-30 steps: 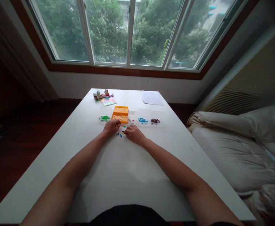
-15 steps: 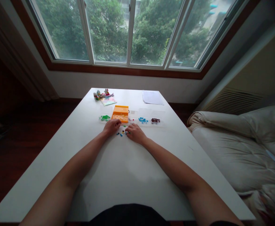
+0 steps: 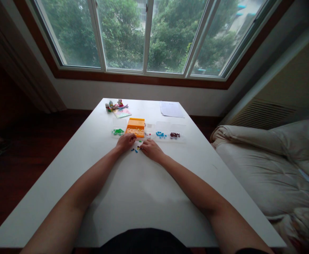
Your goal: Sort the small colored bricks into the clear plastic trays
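Note:
My left hand rests on the white table, just in front of an orange plastic case with its lid raised. Its fingers are curled together, and whatever they pinch is too small to make out. Opposite it, my right hand lies low with bent fingers over a scatter of tiny blue, yellow and dark pieces. Its fingertips touch or cover the right end of that scatter; what is in them is hidden. A small green piece lies between the two hands.
Clear boxes hold green pieces, blue pieces and dark brown pieces. Small colourful figures and a pastel sheet sit at the back left. White papers lie at the back right of the table.
My right hand has shifted slightly left, its fingers drawn closer together; small pieces seen by its fingertips are now out of sight. My left hand stays nearly in place.

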`<state>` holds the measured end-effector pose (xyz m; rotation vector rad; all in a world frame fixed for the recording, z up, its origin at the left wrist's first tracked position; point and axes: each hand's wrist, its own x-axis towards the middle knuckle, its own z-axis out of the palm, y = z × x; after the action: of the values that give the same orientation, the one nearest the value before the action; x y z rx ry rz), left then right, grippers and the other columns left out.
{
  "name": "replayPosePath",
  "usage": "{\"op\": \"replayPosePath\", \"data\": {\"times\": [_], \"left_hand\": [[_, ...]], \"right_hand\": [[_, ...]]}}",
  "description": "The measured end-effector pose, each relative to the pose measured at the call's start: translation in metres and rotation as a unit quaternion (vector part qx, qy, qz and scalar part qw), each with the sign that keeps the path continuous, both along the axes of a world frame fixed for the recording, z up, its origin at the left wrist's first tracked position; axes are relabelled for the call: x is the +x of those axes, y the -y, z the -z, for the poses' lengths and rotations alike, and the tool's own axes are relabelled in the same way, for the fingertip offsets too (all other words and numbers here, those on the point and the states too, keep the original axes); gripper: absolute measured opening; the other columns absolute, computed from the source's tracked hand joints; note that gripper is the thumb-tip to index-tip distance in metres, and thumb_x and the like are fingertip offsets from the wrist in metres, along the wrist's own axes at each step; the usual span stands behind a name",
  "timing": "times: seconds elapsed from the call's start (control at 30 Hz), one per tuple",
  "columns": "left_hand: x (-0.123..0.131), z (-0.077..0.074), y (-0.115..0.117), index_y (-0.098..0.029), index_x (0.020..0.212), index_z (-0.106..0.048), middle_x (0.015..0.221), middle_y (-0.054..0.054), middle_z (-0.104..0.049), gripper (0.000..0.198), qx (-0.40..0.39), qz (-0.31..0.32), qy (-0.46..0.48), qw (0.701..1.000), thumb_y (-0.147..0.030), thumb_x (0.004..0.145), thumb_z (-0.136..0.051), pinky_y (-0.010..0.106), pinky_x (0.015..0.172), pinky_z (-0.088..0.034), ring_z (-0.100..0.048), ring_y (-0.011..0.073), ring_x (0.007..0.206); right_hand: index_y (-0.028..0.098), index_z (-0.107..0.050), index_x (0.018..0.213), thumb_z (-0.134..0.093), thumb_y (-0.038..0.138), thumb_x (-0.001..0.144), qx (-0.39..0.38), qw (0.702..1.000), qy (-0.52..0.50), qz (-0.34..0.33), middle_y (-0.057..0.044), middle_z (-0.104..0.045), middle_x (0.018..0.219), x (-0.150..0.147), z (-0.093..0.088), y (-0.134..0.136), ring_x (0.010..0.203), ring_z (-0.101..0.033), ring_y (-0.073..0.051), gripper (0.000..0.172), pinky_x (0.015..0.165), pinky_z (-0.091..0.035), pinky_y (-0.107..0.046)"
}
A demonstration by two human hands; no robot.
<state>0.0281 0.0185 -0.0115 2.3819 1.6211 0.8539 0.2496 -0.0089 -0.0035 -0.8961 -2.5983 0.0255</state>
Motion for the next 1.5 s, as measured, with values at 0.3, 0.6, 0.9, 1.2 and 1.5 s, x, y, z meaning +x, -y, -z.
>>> {"op": "replayPosePath", "data": {"times": [0.3, 0.6, 0.9, 1.2, 1.5], "left_hand": [[0.0, 0.0, 0.0, -0.02, 0.09, -0.072, 0.084, 0.005, -0.069, 0.021, 0.0, -0.002, -0.002, 1.0, -0.027, 0.087, -0.052, 0.028, 0.065, -0.04, -0.057, 0.0176, 0.073], [0.001, -0.001, 0.001, -0.02, 0.091, -0.072, 0.084, 0.004, -0.07, 0.022, -0.002, -0.005, -0.005, 1.0, -0.027, 0.087, -0.052, 0.028, 0.065, -0.04, -0.058, 0.0176, 0.073], [0.002, -0.004, 0.002, -0.02, 0.091, -0.072, 0.085, 0.005, -0.07, 0.021, -0.005, -0.005, -0.013, 1.0, -0.026, 0.087, -0.052, 0.028, 0.067, -0.043, -0.06, 0.0182, 0.075], [0.002, -0.006, 0.003, -0.019, 0.091, -0.072, 0.084, 0.005, -0.07, 0.021, -0.01, 0.004, -0.007, 1.0, -0.027, 0.087, -0.052, 0.028, 0.065, -0.041, -0.058, 0.0179, 0.073], [0.001, -0.004, 0.002, -0.02, 0.091, -0.072, 0.084, 0.005, -0.07, 0.022, -0.008, 0.004, -0.006, 1.0, -0.028, 0.087, -0.052, 0.028, 0.064, -0.041, -0.058, 0.0182, 0.073]], "right_hand": [[0.02, -0.074, 0.096, -0.063, 0.025, 0.094, 0.0, 1.0, 0.001, -0.001, -0.008, -0.068, 0.096, -0.002, -0.001, 0.002, 0.095, -0.054, -0.021, 0.012, 0.091, -0.041, -0.035], [0.018, -0.072, 0.09, -0.061, 0.021, 0.095, 0.012, 1.0, -0.002, 0.012, -0.009, -0.068, 0.093, -0.007, 0.001, 0.002, 0.092, -0.055, -0.021, 0.012, 0.09, -0.042, -0.035], [0.018, -0.071, 0.088, -0.058, 0.02, 0.096, 0.006, 1.0, -0.018, 0.019, -0.008, -0.066, 0.089, -0.004, 0.001, 0.001, 0.091, -0.053, -0.02, 0.015, 0.088, -0.042, -0.034], [0.019, -0.069, 0.091, -0.058, 0.024, 0.095, 0.037, 0.961, -0.203, 0.186, -0.008, -0.066, 0.089, 0.049, -0.004, -0.043, 0.092, -0.053, -0.024, 0.014, 0.087, -0.041, -0.036], [0.011, -0.071, 0.099, -0.047, 0.025, 0.098, 0.041, 0.907, -0.266, 0.324, -0.015, -0.07, 0.096, 0.105, 0.008, -0.078, 0.088, -0.05, -0.022, 0.028, 0.084, -0.037, -0.035]]}}
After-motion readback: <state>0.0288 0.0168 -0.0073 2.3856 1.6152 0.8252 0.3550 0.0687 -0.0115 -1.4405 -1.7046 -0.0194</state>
